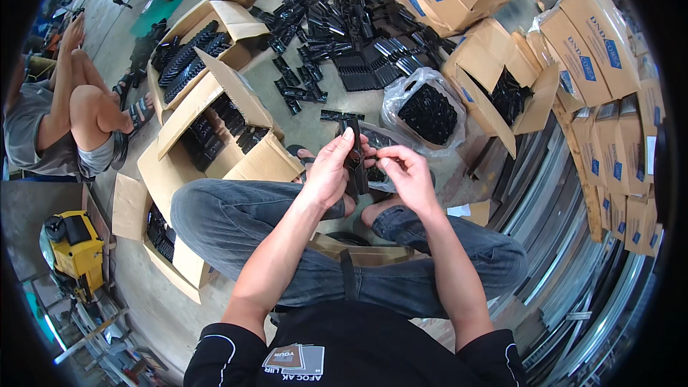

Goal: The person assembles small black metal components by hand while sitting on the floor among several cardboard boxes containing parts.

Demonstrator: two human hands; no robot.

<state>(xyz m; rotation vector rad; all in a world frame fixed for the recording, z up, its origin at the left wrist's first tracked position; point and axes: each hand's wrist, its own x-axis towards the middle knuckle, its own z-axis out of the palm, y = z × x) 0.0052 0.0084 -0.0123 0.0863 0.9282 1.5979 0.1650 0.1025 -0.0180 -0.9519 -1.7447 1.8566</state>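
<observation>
Above my lap, my left hand [328, 175] is closed around a long black slotted part [357, 172], which it holds roughly upright. Just right of it, my right hand [407, 178] has thumb and fingertips pinched together close to the part's side. Whatever those fingertips hold is too small to make out. Beyond my hands lies another black part [341, 115] of similar shape. A clear plastic bag [378, 136] with dark pieces sits partly hidden behind my fingers. Farther right, a second clear bag [428, 112] is full of small black pieces.
A big heap of black parts [344, 21] covers the floor ahead. Open cartons [247, 161] of black parts stand to my left, another carton [527, 118] to the right. Stacked boxes [588, 50] and long metal profiles [566, 251] line the right. A person [54, 115] sits at left.
</observation>
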